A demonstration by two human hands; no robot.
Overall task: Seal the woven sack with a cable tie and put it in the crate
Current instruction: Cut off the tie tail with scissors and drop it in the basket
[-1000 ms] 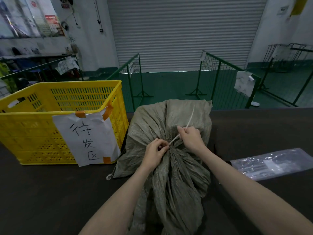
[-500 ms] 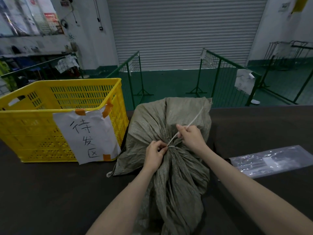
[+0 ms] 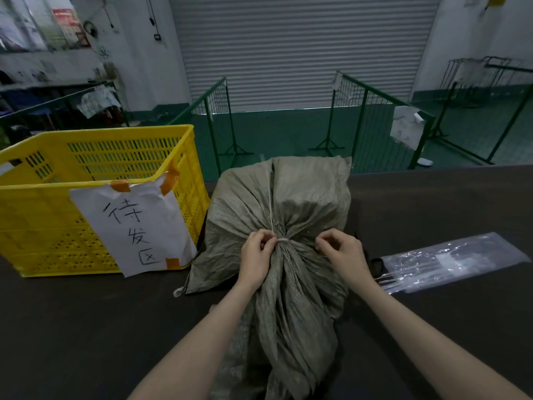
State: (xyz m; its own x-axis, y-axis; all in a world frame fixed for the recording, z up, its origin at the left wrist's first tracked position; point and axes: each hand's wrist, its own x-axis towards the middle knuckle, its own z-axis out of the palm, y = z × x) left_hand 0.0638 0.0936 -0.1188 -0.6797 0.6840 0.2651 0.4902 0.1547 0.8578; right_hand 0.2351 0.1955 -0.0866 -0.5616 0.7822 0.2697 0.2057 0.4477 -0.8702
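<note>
A grey-green woven sack (image 3: 300, 197) lies on the dark table (image 3: 86, 327), its neck gathered toward me. A white cable tie (image 3: 271, 215) circles the bunched neck, and its long tail points up over the sack. My left hand (image 3: 256, 255) pinches the tie where it meets the neck. My right hand (image 3: 343, 252) rests on the right side of the neck with its fingers curled on the fabric, apart from the tail. The yellow slatted crate (image 3: 95, 157) stands on the table left of the sack, open at the top.
A white paper sign (image 3: 135, 226) with handwriting is taped to the crate's front. A clear plastic bag of spare cable ties (image 3: 450, 261) lies on the table at the right. Green mesh barriers (image 3: 372, 116) and a shut roller door stand beyond the table's far edge.
My right hand has let go of the tie's tail and dropped to the right side of the neck. The tail now stands straight up instead of slanting right. My left hand stays at the neck.
</note>
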